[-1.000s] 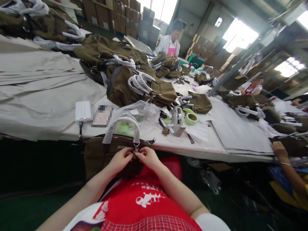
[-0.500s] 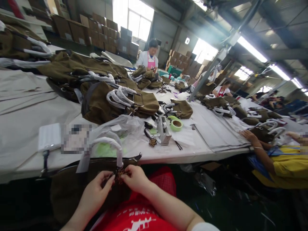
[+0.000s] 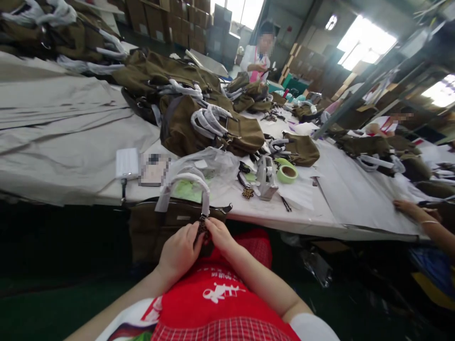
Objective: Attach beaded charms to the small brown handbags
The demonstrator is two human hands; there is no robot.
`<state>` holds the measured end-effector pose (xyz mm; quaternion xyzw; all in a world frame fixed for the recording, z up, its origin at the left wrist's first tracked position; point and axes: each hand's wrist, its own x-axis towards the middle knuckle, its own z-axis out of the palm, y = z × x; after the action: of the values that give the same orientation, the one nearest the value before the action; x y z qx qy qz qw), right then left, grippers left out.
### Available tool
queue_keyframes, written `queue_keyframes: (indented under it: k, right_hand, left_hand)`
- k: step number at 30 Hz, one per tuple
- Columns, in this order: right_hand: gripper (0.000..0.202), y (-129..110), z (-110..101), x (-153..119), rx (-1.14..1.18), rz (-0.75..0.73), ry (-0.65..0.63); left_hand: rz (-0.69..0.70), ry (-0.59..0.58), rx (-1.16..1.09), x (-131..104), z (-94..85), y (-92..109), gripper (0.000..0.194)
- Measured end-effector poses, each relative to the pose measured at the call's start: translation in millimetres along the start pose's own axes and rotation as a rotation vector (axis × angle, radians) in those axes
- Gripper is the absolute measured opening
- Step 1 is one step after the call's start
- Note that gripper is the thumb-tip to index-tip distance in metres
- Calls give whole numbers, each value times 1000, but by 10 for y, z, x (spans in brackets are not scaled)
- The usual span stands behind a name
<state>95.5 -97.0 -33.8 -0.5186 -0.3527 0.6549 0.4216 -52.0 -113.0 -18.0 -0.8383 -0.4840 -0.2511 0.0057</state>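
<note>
A dark olive bag (image 3: 149, 232) rests against the table's near edge, its handle (image 3: 206, 196) wrapped in white. At the base of that handle is a small leopard-patterned charm (image 3: 202, 227). My left hand (image 3: 180, 246) pinches the charm from the left, fingers bent together. From the right, my right hand (image 3: 219, 234) closes its fingertips on the same charm. Both hands partly cover it. Clear plastic (image 3: 216, 163) and light green material (image 3: 186, 189) lie just behind the handle.
On the white table (image 3: 85, 166) are a green tape roll (image 3: 287, 174), a tape dispenser (image 3: 266, 180), another leopard charm (image 3: 248, 192), a white box (image 3: 127, 163) and piled olive bags (image 3: 177, 128). A person (image 3: 256, 59) stands across; another person's hand (image 3: 408, 208) is at right.
The view has swung left and down, so the scene sits further right. Both hands stay on the charm; my left hand now shows more of its back. The person across has raised their hands.
</note>
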Motion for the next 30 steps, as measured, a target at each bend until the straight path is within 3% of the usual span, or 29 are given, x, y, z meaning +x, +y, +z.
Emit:
queue_keyframes:
  k: [4, 8, 13, 18, 20, 24, 30]
  right_hand:
    - [38, -25, 13, -40, -14, -67, 3]
    - [37, -24, 16, -37, -46, 2, -12]
    - [34, 43, 15, -40, 13, 38, -85]
    - [31, 34, 39, -84, 95, 69, -205]
    - [26, 36, 29, -90, -4, 135, -218]
    - [29, 79, -54, -108, -323, 286, -209]
    - [41, 21, -197, -217, -532, 228, -171]
  left_hand:
    - [4, -24, -43, -9, -47, 52, 34]
    - [-47, -97, -145, 11, -74, 32, 27]
    - [-304, -162, -407, 122, -74, -122, 30]
    - [-483, -469, -759, 276, 31, -224, 43]
    - [-521, -528, -879, 309, 71, -224, 43]
    - [-509, -523, -912, 332, 90, -245, 33]
    - [-553, -551, -1034, 302, 87, -324, 32]
